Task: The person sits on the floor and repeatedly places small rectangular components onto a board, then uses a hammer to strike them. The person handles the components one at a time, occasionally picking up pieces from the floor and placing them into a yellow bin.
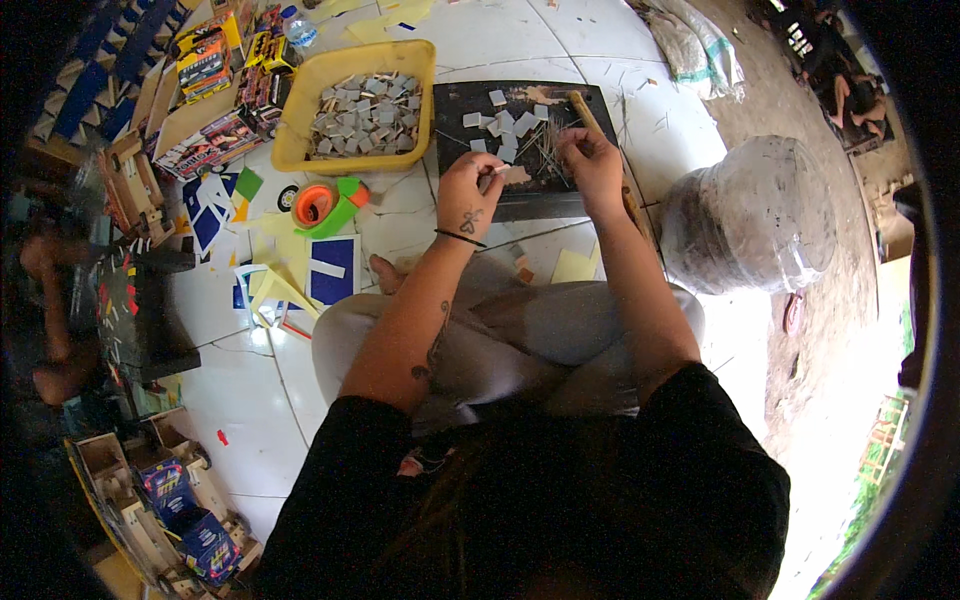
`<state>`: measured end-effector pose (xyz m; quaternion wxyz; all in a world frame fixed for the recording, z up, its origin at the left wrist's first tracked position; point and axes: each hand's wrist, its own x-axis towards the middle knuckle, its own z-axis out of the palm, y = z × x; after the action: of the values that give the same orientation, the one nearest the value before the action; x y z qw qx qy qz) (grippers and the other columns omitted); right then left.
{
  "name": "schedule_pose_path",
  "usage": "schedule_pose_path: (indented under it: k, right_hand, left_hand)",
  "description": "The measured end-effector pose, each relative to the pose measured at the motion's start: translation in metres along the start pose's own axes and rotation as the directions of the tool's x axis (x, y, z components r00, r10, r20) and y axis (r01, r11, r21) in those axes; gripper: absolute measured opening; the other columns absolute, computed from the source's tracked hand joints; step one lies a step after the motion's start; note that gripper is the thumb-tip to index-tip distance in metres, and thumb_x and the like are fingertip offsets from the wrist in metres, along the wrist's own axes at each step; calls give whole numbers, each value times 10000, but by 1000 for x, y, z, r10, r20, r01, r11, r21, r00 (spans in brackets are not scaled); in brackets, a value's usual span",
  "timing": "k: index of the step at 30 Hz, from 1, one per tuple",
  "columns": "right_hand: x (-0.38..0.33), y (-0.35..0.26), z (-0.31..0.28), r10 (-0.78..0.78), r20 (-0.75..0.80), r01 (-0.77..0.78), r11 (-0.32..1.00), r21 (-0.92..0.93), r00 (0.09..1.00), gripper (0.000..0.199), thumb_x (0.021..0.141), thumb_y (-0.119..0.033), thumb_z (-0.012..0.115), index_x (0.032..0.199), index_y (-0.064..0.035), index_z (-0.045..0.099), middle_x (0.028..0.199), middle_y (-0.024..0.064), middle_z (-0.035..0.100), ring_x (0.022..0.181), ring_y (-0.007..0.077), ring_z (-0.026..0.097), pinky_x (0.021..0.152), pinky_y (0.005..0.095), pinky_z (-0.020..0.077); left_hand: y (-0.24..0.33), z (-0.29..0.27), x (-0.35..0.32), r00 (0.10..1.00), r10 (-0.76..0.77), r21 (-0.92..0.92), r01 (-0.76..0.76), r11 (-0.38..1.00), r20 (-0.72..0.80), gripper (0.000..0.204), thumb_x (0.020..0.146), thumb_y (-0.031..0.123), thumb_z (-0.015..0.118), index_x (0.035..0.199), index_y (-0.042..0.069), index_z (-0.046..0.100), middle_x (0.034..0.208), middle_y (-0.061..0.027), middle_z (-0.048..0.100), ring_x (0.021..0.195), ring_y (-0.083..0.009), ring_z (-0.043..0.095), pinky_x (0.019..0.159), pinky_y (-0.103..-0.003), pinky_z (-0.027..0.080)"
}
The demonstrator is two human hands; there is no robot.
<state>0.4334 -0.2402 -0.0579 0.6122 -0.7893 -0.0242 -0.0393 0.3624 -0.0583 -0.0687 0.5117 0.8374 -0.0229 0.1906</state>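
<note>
My left hand (470,192) is closed in a pinch on a small pale square piece (502,170), over the near part of a black board (520,207). To its right my right hand (594,168) is also pinched; whatever sits between its fingertips is too small to make out. Between and beyond the hands lie several loose grey-white square pieces (524,122) and a heap of thin sticks (543,152). A wooden-handled tool (583,108) rests along the board's right side, partly hidden by my right hand.
Left of the board stands a yellow tray (428,75) full of similar squares. Nearer are an orange and green tape roll (340,215) and paper scraps (270,290). A plastic-wrapped cylinder (750,215) stands right. Wooden toy trucks (190,500) sit lower left; another person's arm (55,300) shows far left.
</note>
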Motion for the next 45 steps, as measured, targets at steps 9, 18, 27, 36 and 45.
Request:
schedule_pose_path:
  k: [9, 18, 27, 36, 45]
  right_hand:
    - [-17, -29, 27, -269, 264, 282, 959, -10, 926, 87, 807, -58, 671, 840, 0, 615, 745, -2, 607, 689, 53, 557, 587, 201, 449]
    - [-26, -28, 35, -368, 302, 435, 878, -197, 879, 92, 756, -90, 684, 801, -26, 637, 718, 123, 653, 609, 238, 642, 577, 313, 499]
    - [-30, -31, 36, -382, 315, 467, 844, -263, 869, 95, 759, -105, 679, 793, -31, 631, 711, 123, 651, 593, 245, 641, 557, 319, 495]
    - [-29, -29, 35, -388, 313, 479, 822, -308, 867, 100, 770, -105, 683, 785, -27, 622, 691, 104, 642, 586, 184, 618, 547, 291, 485]
    - [-29, -31, 35, -405, 338, 506, 807, -306, 850, 94, 775, -75, 680, 794, -9, 616, 695, 99, 640, 604, 149, 612, 565, 272, 485]
  left_hand:
    - [-20, 1, 0, 983, 183, 178, -176, 968, -27, 133, 672, 141, 733, 790, 125, 674, 725, -9, 638, 782, -221, 565, 784, -378, 367]
    - [-26, 0, 2, 989, 144, 250, -147, 957, 28, 122, 699, 217, 723, 773, 135, 672, 759, -19, 641, 827, -222, 554, 839, -411, 326]
    - [-22, -1, 1, 986, 169, 314, -162, 935, 5, 114, 696, 229, 726, 756, 140, 686, 726, -1, 645, 817, -197, 556, 859, -395, 322]
    - [-24, 0, 2, 984, 180, 311, -171, 935, 0, 120, 677, 210, 740, 762, 141, 691, 730, -4, 648, 815, -191, 567, 859, -381, 323]
    - [-23, -2, 1, 982, 187, 336, -179, 925, 7, 131, 661, 195, 742, 773, 149, 691, 754, -4, 654, 811, -191, 562, 850, -370, 324]
